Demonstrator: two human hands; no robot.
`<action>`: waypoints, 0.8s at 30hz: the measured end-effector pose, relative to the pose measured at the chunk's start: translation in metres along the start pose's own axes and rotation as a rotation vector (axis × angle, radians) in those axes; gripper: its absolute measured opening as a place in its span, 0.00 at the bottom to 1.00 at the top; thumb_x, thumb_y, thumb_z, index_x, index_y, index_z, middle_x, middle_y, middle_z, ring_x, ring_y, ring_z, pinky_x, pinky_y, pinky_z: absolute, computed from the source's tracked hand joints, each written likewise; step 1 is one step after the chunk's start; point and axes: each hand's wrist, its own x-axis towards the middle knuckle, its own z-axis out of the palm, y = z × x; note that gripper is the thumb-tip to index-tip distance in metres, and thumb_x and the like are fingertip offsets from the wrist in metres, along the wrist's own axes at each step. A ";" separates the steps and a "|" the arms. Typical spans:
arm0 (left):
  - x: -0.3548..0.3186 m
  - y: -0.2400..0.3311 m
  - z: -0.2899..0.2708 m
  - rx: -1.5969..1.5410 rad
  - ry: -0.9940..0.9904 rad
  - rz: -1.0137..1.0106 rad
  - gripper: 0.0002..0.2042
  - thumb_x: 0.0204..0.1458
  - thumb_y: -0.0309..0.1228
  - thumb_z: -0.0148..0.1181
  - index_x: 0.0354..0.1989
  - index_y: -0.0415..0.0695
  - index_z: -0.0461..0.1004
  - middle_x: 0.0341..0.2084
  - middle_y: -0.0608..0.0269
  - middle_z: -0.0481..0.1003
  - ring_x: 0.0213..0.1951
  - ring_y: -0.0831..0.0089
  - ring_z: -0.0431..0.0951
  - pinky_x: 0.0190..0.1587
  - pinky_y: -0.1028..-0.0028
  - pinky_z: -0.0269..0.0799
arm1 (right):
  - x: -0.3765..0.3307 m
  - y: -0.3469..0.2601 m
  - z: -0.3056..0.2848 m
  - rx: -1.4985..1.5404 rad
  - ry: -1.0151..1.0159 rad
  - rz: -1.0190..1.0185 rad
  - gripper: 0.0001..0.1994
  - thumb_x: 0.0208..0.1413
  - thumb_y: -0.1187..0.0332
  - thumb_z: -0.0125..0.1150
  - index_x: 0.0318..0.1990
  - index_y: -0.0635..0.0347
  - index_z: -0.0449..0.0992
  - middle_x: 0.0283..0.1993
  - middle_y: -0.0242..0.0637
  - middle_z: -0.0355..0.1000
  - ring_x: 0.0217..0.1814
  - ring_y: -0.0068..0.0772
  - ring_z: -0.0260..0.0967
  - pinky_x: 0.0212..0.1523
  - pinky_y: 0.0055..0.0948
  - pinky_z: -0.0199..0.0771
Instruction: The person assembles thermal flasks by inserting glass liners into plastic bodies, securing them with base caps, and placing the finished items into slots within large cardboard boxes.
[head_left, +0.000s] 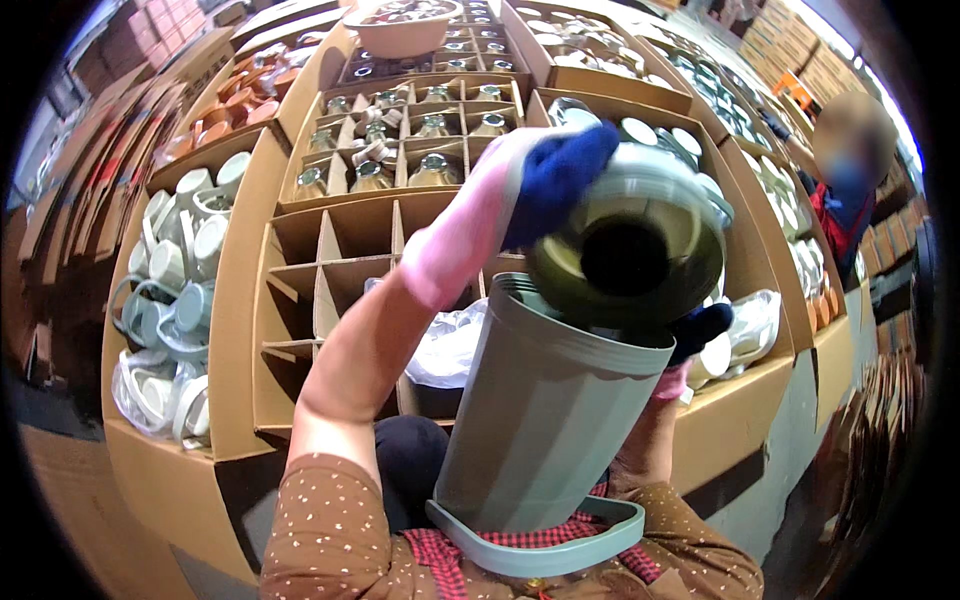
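In front of me a tall grey-green thermos flask casing (560,420) leans, open end up, with its pale blue-green handle (540,555) against my checked apron. My left hand (540,190), in a pink and blue glove, is closed on the upper side of a round, shiny olive-green flask piece (560,265) with a dark round opening. That piece is tilted over the casing's mouth and looks like a glass liner; its far side is hidden. My right hand (695,340), gloved alike, grips the casing near its right rim, most of its fingers hidden behind it.
Ahead is a divided carton (345,230), with glass flask liners (435,170) in the carton beyond. Cartons of pale handled casings (190,310) and lids stand left and right. A bowl (402,35) sits at the back. Another person (850,190) works at far right.
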 end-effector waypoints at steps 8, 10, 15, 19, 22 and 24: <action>0.054 -0.238 -0.044 1.272 -0.051 0.036 0.20 0.60 0.40 0.55 0.59 0.46 0.71 0.53 0.43 0.74 0.55 0.46 0.74 0.58 0.54 0.70 | 0.032 0.019 -0.009 0.280 0.245 0.072 0.23 0.66 0.56 0.56 0.62 0.61 0.70 0.59 0.39 0.73 0.61 0.31 0.68 0.64 0.31 0.64; 0.050 -0.276 -0.043 1.337 -0.272 -0.257 0.19 0.59 0.40 0.55 0.57 0.49 0.72 0.52 0.48 0.71 0.53 0.52 0.76 0.54 0.54 0.75 | 0.030 0.020 0.006 0.118 0.144 0.118 0.23 0.65 0.57 0.58 0.61 0.62 0.71 0.57 0.39 0.74 0.58 0.30 0.69 0.61 0.30 0.66; 0.049 -0.298 -0.058 1.356 -0.108 -0.363 0.14 0.60 0.38 0.53 0.51 0.49 0.74 0.43 0.47 0.76 0.45 0.48 0.81 0.49 0.54 0.78 | 0.018 0.022 0.029 -0.108 0.082 0.209 0.19 0.63 0.62 0.61 0.56 0.66 0.74 0.50 0.37 0.76 0.49 0.28 0.71 0.52 0.28 0.71; 0.037 -0.293 -0.076 1.434 -0.223 -0.361 0.13 0.60 0.39 0.54 0.49 0.50 0.75 0.42 0.47 0.77 0.44 0.49 0.81 0.48 0.55 0.78 | 0.012 0.025 0.025 -0.089 0.057 0.094 0.16 0.62 0.64 0.61 0.52 0.67 0.75 0.45 0.38 0.77 0.46 0.26 0.71 0.50 0.28 0.72; 0.040 -0.284 -0.069 1.459 -0.289 -0.358 0.12 0.60 0.40 0.55 0.47 0.50 0.76 0.41 0.47 0.77 0.44 0.50 0.82 0.47 0.55 0.78 | 0.015 0.030 0.023 -0.222 0.039 0.117 0.17 0.61 0.65 0.61 0.51 0.67 0.75 0.44 0.40 0.77 0.46 0.27 0.72 0.51 0.28 0.71; 0.049 -0.262 -0.061 1.377 -0.289 -0.277 0.12 0.59 0.40 0.55 0.46 0.51 0.76 0.41 0.47 0.78 0.43 0.50 0.82 0.47 0.55 0.78 | 0.017 0.032 0.022 -0.152 0.032 0.161 0.17 0.61 0.64 0.61 0.52 0.67 0.75 0.45 0.38 0.76 0.46 0.27 0.71 0.52 0.28 0.71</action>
